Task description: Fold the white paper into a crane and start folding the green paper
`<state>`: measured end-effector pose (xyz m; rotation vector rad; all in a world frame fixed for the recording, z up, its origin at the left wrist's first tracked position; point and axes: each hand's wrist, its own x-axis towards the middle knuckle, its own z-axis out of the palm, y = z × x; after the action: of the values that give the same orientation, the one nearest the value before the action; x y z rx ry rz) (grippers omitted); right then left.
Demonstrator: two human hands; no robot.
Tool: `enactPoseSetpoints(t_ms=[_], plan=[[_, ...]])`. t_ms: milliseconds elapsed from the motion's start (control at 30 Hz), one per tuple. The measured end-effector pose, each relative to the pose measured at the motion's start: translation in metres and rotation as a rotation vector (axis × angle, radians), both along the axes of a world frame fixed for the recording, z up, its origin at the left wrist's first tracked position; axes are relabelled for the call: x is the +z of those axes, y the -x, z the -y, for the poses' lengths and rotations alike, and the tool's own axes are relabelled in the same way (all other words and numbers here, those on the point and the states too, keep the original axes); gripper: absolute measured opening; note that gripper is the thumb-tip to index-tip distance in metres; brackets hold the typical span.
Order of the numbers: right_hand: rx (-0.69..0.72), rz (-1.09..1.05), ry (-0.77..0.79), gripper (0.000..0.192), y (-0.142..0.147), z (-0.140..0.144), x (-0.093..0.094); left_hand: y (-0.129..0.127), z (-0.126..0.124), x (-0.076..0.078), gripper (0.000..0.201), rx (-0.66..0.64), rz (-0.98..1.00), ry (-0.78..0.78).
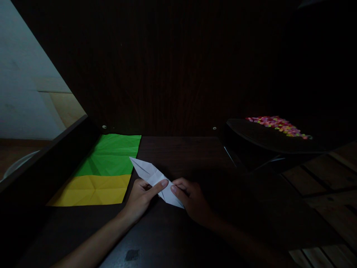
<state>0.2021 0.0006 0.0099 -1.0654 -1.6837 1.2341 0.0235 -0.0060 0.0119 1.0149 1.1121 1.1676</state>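
Dark wooden desk (178, 149): carries the work | green sheet (111, 154) and yellow sheet (95, 190): flat at your left, apart from the work | white folded paper (156, 180): long, pointed, on the desk before you; likely light, thin, easily creased, so hold it by the folded edges near the middle | left hand (141, 197) and right hand (189, 197): both pinch it.

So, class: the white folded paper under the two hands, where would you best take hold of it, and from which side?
Grip the white folded paper at its wide middle, one side each, where the left hand and right hand press it now. It lies flat on the dark table, long and narrow; both ends taper to thin points that would probably bend.
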Motion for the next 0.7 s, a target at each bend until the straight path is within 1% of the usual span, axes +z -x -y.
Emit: enactPoseSetpoints(t_ms=[133, 200, 300, 400, 500, 700], plan=[[0.058, -0.148, 0.208, 0.021, 0.0034, 0.0001, -0.0001, 0.0008, 0.0008, -0.0004, 0.024, 0.008, -0.045, -0.043], [0.085, -0.184, 0.287, 0.023, 0.0050, 0.0000, 0.0004, 0.0008, 0.0008, 0.0007, 0.024, 0.019, -0.041, -0.054], [0.083, -0.153, 0.278, 0.025, 0.0061, -0.0011, 0.0004, 0.0002, 0.0007, 0.0031, 0.023, 0.058, -0.023, -0.058], [0.085, -0.149, 0.252, 0.022, 0.0059, -0.0029, -0.0010, 0.0002, 0.0006, 0.0037, 0.021, 0.081, 0.002, -0.054], [0.088, -0.155, 0.260, 0.023, 0.0059, -0.0041, -0.0029, 0.0005, 0.0011, 0.0035, 0.021, 0.079, 0.018, -0.038], [0.100, -0.185, 0.282, 0.032, 0.0068, -0.0042, -0.0078, -0.0019, 0.0018, 0.0054, 0.022, 0.077, 0.069, -0.020]])
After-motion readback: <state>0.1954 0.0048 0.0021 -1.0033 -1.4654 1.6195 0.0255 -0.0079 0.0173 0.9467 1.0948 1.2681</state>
